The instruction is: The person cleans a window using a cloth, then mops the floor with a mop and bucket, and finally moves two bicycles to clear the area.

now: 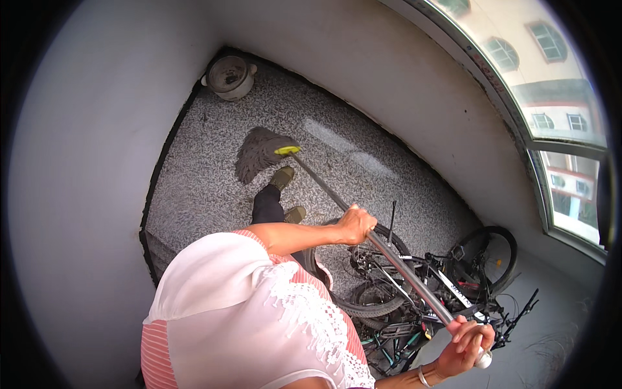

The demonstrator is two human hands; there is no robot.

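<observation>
A string mop with a grey head (260,150) rests on the speckled floor (209,131), its strands fanned out to the left. A yellow-green clamp (287,150) joins the head to a long metal handle (408,274), which slants down to the right. Around the middle of this handle my left hand (357,224) is closed. Close to the white end cap (484,359), my right hand (469,340) holds the upper end with its fingers partly curled. A bracelet (424,377) circles my right wrist. My shoes (282,178) stand just below the mop head.
A dirty white two-handled pot (231,80) sits in the far corner. Several bicycle parts, with a wheel (486,260) and a frame (449,287), crowd the lower right beneath the handle. Grey walls (82,170) flank the floor, and a window (568,194) is on the right.
</observation>
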